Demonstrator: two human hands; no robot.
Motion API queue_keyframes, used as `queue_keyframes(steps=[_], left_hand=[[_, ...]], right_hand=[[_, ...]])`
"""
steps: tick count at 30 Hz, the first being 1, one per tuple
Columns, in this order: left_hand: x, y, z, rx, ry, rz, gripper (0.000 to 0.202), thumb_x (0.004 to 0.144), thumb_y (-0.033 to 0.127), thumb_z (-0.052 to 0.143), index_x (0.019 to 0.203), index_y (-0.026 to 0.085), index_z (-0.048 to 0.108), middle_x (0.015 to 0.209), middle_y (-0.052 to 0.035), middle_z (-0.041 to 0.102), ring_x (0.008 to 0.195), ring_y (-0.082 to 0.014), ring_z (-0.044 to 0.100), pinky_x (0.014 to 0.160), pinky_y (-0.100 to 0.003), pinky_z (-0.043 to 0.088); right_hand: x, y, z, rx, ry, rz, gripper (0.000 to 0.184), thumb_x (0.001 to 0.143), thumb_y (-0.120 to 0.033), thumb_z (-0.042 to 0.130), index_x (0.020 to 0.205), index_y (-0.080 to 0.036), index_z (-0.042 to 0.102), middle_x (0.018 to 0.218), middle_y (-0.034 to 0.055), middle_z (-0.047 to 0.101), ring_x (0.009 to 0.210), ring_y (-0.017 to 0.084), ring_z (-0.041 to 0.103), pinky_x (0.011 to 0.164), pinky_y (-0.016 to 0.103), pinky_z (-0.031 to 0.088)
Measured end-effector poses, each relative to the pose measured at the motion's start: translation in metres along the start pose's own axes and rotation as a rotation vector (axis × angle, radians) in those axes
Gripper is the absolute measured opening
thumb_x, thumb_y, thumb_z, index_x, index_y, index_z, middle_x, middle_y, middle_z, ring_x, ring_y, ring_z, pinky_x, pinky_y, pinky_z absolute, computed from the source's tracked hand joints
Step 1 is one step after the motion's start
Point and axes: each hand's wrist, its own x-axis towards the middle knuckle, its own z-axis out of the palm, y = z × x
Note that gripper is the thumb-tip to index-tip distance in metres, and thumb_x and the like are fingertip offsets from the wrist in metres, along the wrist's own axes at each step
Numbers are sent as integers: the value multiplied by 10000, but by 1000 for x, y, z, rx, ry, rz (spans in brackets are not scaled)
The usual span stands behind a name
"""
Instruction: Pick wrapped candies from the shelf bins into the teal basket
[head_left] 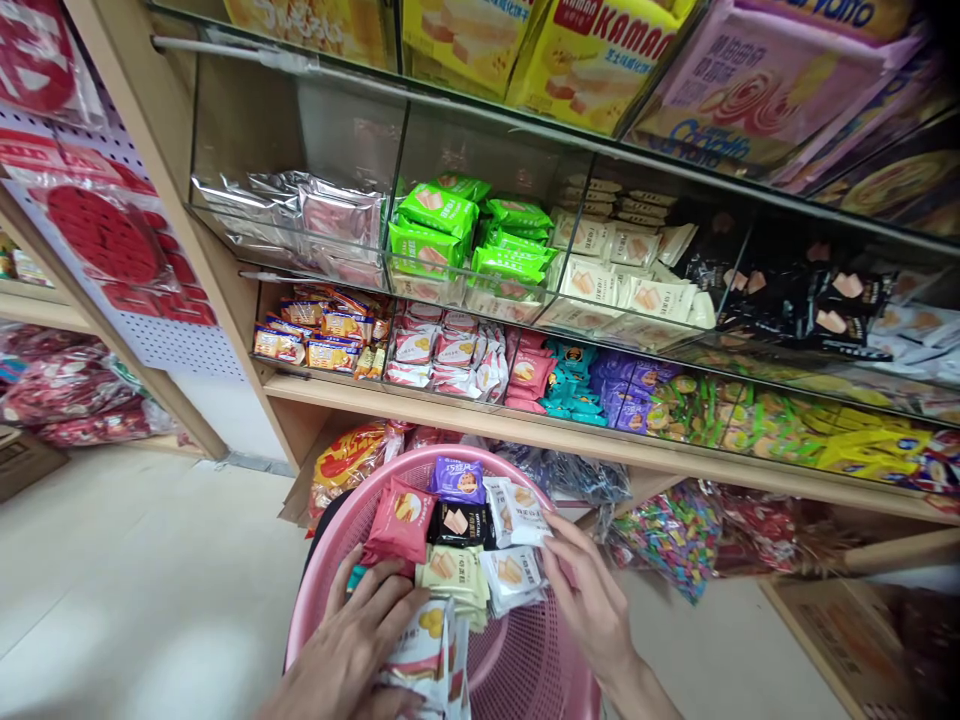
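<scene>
A tall wooden shelf unit [525,435] is filling the view, its boards pale and smooth. Clear, hard-walled bins [300,130] are dividing the upper rows. They are holding crinkled silver foil packs [300,205], glossy green packets [442,225] and cream ones, with yellow cardboard boxes [600,50] standing above. To the left, a white pegboard [150,330] is carrying flat red decorations in clear sleeves.

In front of the lowest shelf, a round pink plastic basket [525,660] with a mesh wall is sitting close to the person and blocking the bagged goods behind it. Small pillow-shaped snack packets are lying piled in its near-left part. They include a pink packet [401,520], a purple packet [457,480], a black packet [457,523], white packets [517,510] and cream packets [454,575].

The left hand [352,650] is resting inside the basket, its fingers spread flat over the pile. The fingertips are touching the lower edge of the pink packet, and white-and-orange packets [424,650] are lying just beside the palm. The right hand [592,600] is reaching in from the right, fingers stretched long and close together. Its tips are meeting the edge of the white packets, and I cannot tell whether they are pinching one.
</scene>
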Motion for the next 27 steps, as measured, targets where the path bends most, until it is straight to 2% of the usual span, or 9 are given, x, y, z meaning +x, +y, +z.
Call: queue_keyframes(steps=[5,10,13,16,22,24,27], left_hand=[[-1,0,-1,-8,-21,-21,616,616,443,672,1181,253,518,1085,-38,589,1092,-273,448,1058,-491,23],[0,-1,0,-29,-2,7,646,594,442,695,1186,256,515,1084,-31,595,1084,-273,452,1055,-485,-7],[0,0,0,-22,-3,9,633,606,424,689,1190,258,513,1088,-32,595,1084,-274,451,1055,-492,-12],[-1,1,-1,-25,-22,-15,640,600,411,699,1194,271,507,1098,-21,592,1100,-271,441,1056,-494,-27],[-1,3,-3,-38,-60,-50,630,600,380,698,1191,273,509,1117,-25,581,1112,-267,433,1058,-483,-11],[-1,2,-4,-44,-66,-52,631,605,390,694,1196,272,505,1120,-31,579,1110,-273,434,1056,-485,-5],[-1,-2,-6,-58,-96,-23,657,619,429,691,1224,284,480,1140,-35,574,1118,-276,432,1055,-478,-7]], right_hand=[[13,-6,-17,-43,61,45,266,797,-70,532,1033,-191,519,1058,107,594,985,194,580,840,349,508],[28,-21,-28,-149,-72,121,124,822,-125,499,918,-201,520,972,87,582,873,172,582,739,294,490],[39,-30,-21,-195,-175,146,77,833,-144,453,831,-205,500,894,68,580,800,167,580,699,284,470],[47,-36,-6,-218,-238,105,107,829,-134,422,785,-209,484,860,53,583,812,177,581,715,294,463],[44,-45,26,-308,-338,46,65,837,-154,448,817,-205,484,947,70,605,856,211,591,703,332,495],[42,-45,27,-307,-379,63,26,833,-198,493,856,-204,483,1008,79,602,908,231,584,736,358,498],[43,-42,18,-196,-471,150,135,803,-267,565,877,-222,461,1145,71,553,1024,240,542,796,363,481]])
